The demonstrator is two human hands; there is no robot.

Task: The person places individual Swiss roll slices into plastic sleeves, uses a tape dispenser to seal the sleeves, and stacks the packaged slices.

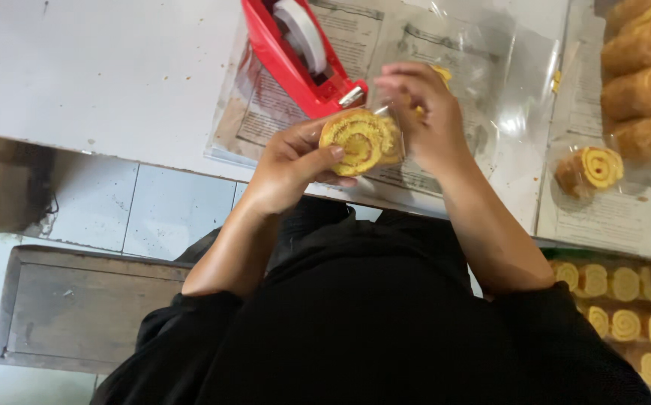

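While the view looks straight down over the person's black clothing, the left hand [292, 165] is closed around a round, golden-yellow slice of spiral rolled cake in a clear plastic wrapper [359, 140], thumb across its near face and fingers behind. The slice lies just beyond that hand's fingertips, toward the right hand, with its flat spiral face turned up to the camera; its short roll axis therefore points at the viewer, and no long axis can be told in the plane of the disc. The right hand [424, 112] sits just beside the slice on its far edge, fingers curled narrow and pinched at the wrapper; whether a piece of tape is between them cannot be told. Both hands touch the wrapped slice, the left bearing it.

Just past the right hand's knuckles stands a red plastic tape dispenser with a white roll [299, 52], its cutter end pointing toward the slice. Beyond the right forearm lie another wrapped slice [592, 171], uncut brown rolls [644, 67], and a lower tray of slices [625, 322].
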